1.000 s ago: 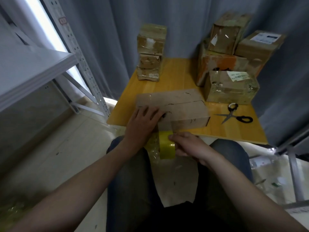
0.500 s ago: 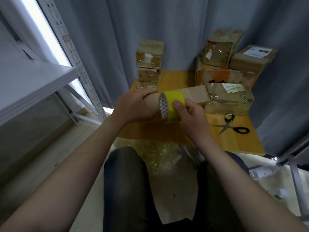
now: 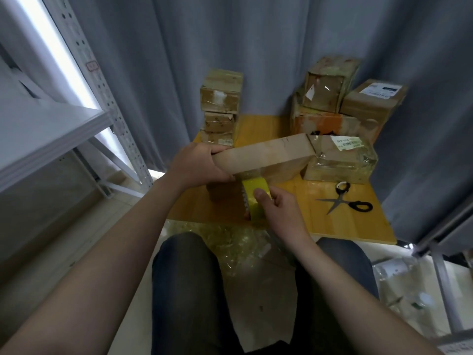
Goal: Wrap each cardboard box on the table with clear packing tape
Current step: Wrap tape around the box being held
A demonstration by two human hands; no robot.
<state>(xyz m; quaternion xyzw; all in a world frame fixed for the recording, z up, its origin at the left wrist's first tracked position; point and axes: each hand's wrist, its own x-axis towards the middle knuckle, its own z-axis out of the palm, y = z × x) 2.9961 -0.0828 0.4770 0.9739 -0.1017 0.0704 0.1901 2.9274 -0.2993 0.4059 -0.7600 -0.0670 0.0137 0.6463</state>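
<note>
Cardboard box is held tilted above the near part of the wooden table. Left hand grips its left end, fingers curled round it. Right hand holds the yellow tape roll just below the box's near face, thumb on top. Clear tape runs from roll to box. Scissors lie on the table at right, blades apart. Taped boxes are stacked far left and far right.
</note>
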